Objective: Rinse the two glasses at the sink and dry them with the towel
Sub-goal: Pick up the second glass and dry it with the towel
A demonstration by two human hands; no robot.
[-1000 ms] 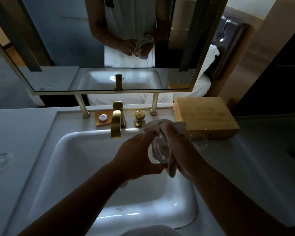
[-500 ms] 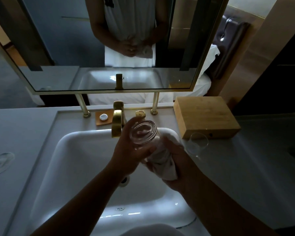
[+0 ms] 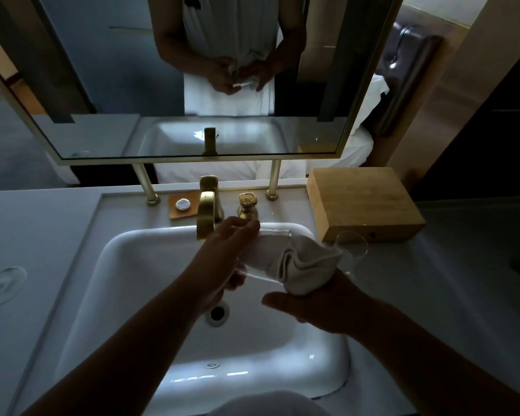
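Clear drinking glass (image 3: 260, 253) lies on its side above the white ceramic sink basin (image 3: 138, 283), base end to the left, mouth to the right w/ a crumpled white cloth towel (image 3: 308, 265) stuffed into it and bunching out past the rim. Left hand (image 3: 222, 259) grips the glass round its base end, fingers curled over the top, thumb under. Right hand (image 3: 315, 307) sits below and right of the towel, holding the bunched cloth from underneath; fingers mostly hidden by the towel, thumb points left. Second clear glass (image 3: 351, 250) stands upright on the pale countertop (image 3: 433, 280) just right of the basin, touching-close to the front of a light wooden box (image 3: 364, 202). Behind the hands: brass faucet spout (image 3: 207, 211), brass knob handle (image 3: 247, 205) to its right, small orange tray w/ a round white item (image 3: 182, 204) to its left. Dark drain hole (image 3: 217, 313) shows at basin bottom. Gold-framed mirror (image 3: 192, 85) above reflects the person's torso and both hands.
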